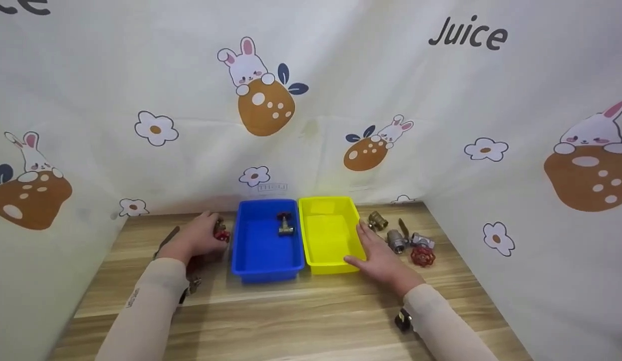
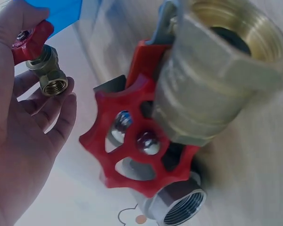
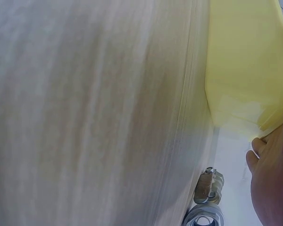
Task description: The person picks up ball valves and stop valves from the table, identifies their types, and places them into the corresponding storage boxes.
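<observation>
My left hand, at the left of the blue bin, holds a small brass valve with a red handwheel. In the left wrist view the thumb lies on the wheel and the fingers are behind the brass body. Close by are a larger valve with a red handwheel and a wide threaded brass valve body. Another red-wheeled brass valve lies inside the blue bin. My right hand rests against the right side of the yellow bin, fingers extended, thumb at the near rim.
Right of the yellow bin lie a brass fitting, a lever-handled valve and a valve with a red handwheel. More metal parts show beside my left forearm, which partly hides them. A printed cloth encloses the wooden tabletop.
</observation>
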Demonstrator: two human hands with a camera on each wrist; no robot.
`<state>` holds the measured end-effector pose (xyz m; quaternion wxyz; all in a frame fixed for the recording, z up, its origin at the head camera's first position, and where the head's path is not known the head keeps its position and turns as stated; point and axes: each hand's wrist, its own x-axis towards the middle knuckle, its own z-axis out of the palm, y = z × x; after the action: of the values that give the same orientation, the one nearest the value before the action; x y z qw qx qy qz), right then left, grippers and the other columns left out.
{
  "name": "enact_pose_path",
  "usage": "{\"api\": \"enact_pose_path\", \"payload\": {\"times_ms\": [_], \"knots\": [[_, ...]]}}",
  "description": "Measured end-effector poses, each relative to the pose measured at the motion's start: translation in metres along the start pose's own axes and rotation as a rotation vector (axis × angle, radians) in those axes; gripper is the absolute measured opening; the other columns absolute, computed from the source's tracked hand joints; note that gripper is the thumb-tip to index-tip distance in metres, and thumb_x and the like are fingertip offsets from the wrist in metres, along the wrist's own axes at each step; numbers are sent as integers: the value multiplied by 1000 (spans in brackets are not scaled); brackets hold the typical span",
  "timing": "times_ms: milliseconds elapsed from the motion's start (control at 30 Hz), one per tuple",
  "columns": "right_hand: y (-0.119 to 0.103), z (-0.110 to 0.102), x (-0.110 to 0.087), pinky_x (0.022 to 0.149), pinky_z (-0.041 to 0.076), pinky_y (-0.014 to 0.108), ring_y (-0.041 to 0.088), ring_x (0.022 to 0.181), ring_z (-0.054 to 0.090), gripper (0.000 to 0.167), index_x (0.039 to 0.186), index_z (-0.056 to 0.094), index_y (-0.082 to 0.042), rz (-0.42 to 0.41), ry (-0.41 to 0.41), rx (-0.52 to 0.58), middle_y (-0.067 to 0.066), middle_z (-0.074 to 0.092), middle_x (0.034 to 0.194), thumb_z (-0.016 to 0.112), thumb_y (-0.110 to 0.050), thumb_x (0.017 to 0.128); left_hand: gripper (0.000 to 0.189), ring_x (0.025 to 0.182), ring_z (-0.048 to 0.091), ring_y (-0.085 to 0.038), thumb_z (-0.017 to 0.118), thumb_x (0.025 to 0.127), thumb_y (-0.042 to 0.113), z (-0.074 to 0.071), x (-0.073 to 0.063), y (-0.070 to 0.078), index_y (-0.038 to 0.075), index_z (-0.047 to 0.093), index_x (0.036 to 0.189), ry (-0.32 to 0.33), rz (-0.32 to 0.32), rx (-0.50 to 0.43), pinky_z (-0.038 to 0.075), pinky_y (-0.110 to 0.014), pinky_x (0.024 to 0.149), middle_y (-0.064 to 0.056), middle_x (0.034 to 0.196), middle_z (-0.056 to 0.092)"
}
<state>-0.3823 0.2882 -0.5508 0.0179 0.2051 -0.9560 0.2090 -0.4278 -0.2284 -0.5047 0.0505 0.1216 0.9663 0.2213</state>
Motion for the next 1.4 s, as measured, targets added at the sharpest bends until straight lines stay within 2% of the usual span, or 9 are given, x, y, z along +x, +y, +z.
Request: {"api": "enact_pose_path", "payload": {"times_ms": [233, 500, 667, 967, 1167, 1400], "knots": [[1, 0, -1, 135, 17, 57, 41, 168, 18, 109, 176, 14, -4, 6, -2, 10, 15, 7, 184, 56, -75, 104, 86, 128, 57, -44, 86, 92, 34, -6, 0, 3, -5, 47, 158, 2, 21, -19, 49, -69, 113, -25, 146, 52], [1, 1, -1, 135, 18, 58, 42, 168, 18, 109, 175, 15, -3, -2, 2, 15, 17, 8, 183, 57, -74, 105, 81, 128, 57, -42, 85, 94, 35, -9, -1, 7, -3, 50, 156, 35, 52, -38, 48, -67, 114, -22, 145, 52], [0, 0, -1, 134, 19, 59, 43, 167, 18, 108, 175, 16, 0, -22, 11, 26, 19, 8, 183, 60, -70, 105, 77, 126, 57, -42, 83, 92, 35, -12, -2, 9, -1, 53, 154, 69, 75, -22, 49, -66, 112, -22, 144, 53], [-1, 1, -2, 134, 19, 58, 43, 167, 19, 109, 175, 15, -3, -3, 8, 23, 17, 9, 184, 59, -73, 104, 76, 126, 57, -41, 83, 93, 34, -15, -8, 18, 0, 54, 155, 85, 92, -42, 50, -66, 112, -20, 143, 54], [1, 4, -3, 134, 19, 58, 42, 167, 19, 105, 176, 15, -4, 15, 6, 22, 16, 9, 184, 62, -67, 106, 73, 122, 58, -39, 81, 94, 35, -14, -8, 20, 1, 55, 153, 89, 109, -29, 52, -65, 108, -18, 138, 55], [1, 2, 0, 134, 18, 59, 44, 167, 19, 108, 175, 17, 0, -12, 20, 11, 18, 9, 183, 59, -71, 105, 74, 126, 58, -41, 80, 94, 33, -22, -6, 24, 3, 54, 156, 100, 108, -40, 51, -66, 110, -21, 145, 55]]}}
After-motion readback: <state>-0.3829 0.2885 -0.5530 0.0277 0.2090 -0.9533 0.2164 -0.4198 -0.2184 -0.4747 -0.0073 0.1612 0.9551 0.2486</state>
